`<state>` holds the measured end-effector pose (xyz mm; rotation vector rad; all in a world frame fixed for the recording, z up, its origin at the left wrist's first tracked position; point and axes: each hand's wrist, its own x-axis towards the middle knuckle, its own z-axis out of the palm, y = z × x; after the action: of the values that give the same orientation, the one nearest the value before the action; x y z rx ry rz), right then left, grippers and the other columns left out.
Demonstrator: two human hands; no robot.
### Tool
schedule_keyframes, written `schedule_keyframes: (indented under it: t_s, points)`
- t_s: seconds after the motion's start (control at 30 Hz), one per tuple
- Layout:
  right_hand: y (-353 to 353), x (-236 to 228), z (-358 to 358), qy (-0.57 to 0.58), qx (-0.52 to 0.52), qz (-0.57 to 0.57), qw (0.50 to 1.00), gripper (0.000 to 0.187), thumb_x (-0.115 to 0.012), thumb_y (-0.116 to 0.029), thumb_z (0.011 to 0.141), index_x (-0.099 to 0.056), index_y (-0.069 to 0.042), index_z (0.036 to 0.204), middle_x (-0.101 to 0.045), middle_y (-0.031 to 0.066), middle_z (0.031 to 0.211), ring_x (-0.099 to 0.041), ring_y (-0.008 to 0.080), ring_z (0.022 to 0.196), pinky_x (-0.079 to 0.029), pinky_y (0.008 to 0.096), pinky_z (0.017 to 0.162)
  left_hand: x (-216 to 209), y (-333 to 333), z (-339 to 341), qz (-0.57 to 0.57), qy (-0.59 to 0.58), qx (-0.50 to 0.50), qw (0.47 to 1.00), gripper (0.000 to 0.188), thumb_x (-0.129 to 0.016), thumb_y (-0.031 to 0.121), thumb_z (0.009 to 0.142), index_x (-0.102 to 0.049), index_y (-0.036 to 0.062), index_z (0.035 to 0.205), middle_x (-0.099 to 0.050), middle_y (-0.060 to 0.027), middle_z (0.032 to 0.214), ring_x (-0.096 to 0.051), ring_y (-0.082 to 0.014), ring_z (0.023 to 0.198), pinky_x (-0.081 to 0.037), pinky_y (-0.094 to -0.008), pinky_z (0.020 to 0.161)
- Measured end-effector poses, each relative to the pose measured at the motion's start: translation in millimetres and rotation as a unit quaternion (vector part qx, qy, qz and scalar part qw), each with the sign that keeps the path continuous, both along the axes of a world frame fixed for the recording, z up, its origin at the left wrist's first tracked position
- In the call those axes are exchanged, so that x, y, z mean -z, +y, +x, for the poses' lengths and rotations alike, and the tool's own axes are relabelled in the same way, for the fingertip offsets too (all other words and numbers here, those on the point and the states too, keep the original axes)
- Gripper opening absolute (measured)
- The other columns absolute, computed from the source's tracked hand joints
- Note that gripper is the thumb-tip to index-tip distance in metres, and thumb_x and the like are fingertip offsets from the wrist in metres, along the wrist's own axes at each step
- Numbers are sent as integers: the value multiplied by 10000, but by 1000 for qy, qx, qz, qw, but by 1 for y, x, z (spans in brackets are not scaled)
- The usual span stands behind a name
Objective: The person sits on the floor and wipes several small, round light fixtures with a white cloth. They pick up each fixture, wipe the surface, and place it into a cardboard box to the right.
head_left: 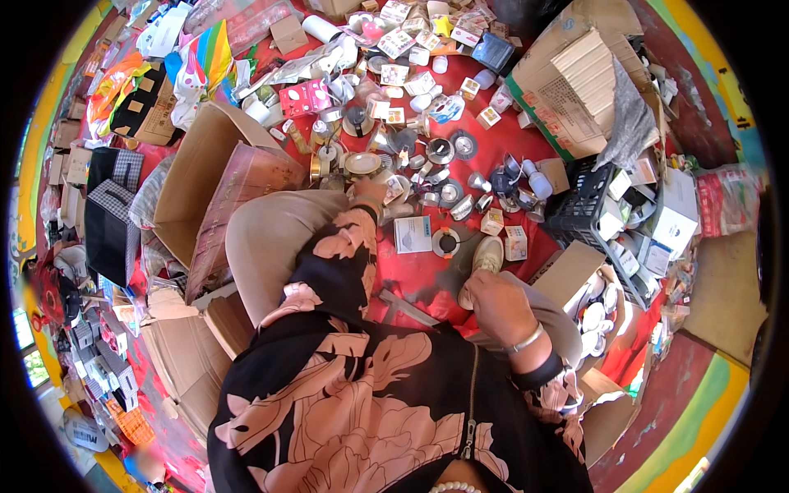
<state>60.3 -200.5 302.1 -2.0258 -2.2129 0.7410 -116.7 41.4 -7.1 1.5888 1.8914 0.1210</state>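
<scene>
Box (413, 235) (blue-printed) near left hand (369, 193)

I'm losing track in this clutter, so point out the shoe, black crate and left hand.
Shoe (488, 255): head view, on its toe.
Black crate (577, 201): head view, on its side wall.
Left hand (367, 192): head view, on its back.

Red floor (538, 251) spreads through the room. Beyond its right side lies a worn maroon strip (684, 394), then a painted yellow-and-green band (723, 393); beyond its left side, window panes (35, 368) glow bright.
</scene>
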Motion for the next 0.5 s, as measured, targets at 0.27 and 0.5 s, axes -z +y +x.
schedule_keyframes:
  t_s: [0.27, 0.5]
  points:
    - [13, -10, 4, 24, 4, -3, 1000, 66, -522, -50, 735, -534, -57, 799, -531, 82, 817, -566, 271, 770, -482, 362, 623, 11, -12, 6, 17, -200, -86, 976, 466, -597, 307, 751, -575, -58, 1040, -601, -272, 1003, -568, -398, 963, -453, -425, 808]
    - [31, -12, 5, 78, 0, 38, 996, 122, -550, -28, 705, -549, -60, 823, -532, 62, 827, -561, 249, 766, -482, 345, 632, 39, 39, -13, 2, -236, -447, 863, 397, -632, 258, 742, -580, -104, 896, -625, -221, 765, -619, -323, 701, -487, -408, 612]
